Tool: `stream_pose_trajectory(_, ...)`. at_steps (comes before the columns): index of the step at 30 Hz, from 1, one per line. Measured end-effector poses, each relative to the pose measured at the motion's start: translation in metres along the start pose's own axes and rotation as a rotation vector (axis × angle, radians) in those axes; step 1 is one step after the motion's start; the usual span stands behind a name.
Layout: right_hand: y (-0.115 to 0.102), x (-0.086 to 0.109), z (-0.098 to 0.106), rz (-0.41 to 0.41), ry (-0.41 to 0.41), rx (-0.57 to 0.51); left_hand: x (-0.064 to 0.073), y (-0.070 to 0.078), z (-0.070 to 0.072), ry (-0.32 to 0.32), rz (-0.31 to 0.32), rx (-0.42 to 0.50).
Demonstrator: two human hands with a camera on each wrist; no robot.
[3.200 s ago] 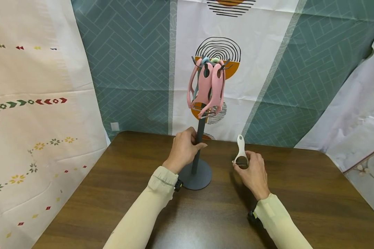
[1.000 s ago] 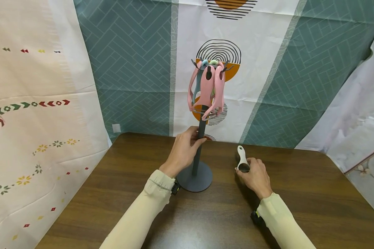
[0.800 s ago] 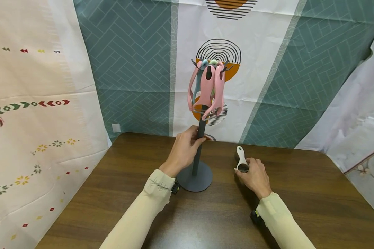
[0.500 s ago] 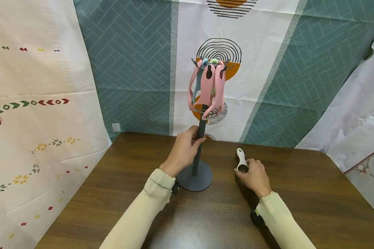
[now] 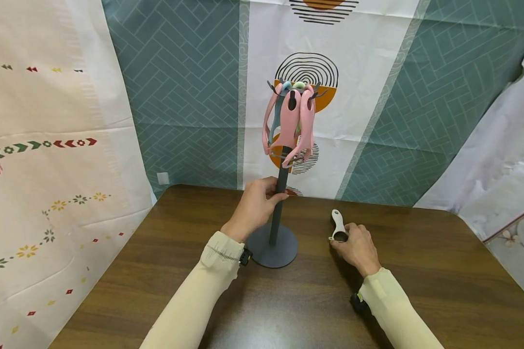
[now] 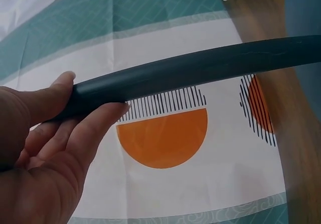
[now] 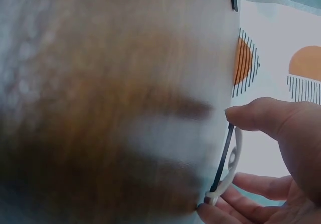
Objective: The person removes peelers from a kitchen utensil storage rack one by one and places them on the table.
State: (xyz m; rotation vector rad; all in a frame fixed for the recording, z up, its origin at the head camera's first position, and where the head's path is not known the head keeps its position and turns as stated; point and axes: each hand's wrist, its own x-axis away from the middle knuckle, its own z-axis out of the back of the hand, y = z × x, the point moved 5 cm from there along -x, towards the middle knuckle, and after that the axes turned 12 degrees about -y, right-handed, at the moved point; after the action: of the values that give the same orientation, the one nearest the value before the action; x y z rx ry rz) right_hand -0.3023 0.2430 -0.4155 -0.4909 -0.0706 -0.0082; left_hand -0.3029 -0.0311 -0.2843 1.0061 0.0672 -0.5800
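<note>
In the head view my left hand [image 5: 253,206] grips the dark grey post [image 5: 277,220] of a round-based stand. The left wrist view also shows my thumb and fingers around that post [image 6: 175,76]. Pink peelers [image 5: 290,123] hang from hooks at its top, with a blue one [image 5: 277,114] and a partly hidden green one behind. To the right of the stand, my right hand [image 5: 359,246] pinches a white peeler [image 5: 338,222] by its blade end, low over the table, handle pointing away. The right wrist view shows the blade [image 7: 222,158] between thumb and fingers.
The stand's flat base [image 5: 284,254] rests on a brown wooden table [image 5: 279,305]. A patterned cloth [image 5: 192,97] hangs behind the far edge. More printed cloth [image 5: 61,174] covers the left side, and white cloth [image 5: 498,160] hangs at the right.
The white peeler's handle has tipped down toward the table, and my right hand has shifted slightly right and nearer. The pink peelers on the stand have turned a little. My left hand keeps its grip.
</note>
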Motion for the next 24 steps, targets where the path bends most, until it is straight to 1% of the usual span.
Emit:
stream_pose_trajectory(10, 0.0018, -0.0008, -0.0011, -0.001, -0.019, 0.005, -0.0021, -0.0006, -0.0007, -0.019, 0.030, 0.022)
stream_pose_trajectory(24, 0.0008, -0.0010, -0.0009, 0.023, -0.004, 0.031, -0.0019, 0.0009, 0.0009, -0.026, 0.047, -0.005)
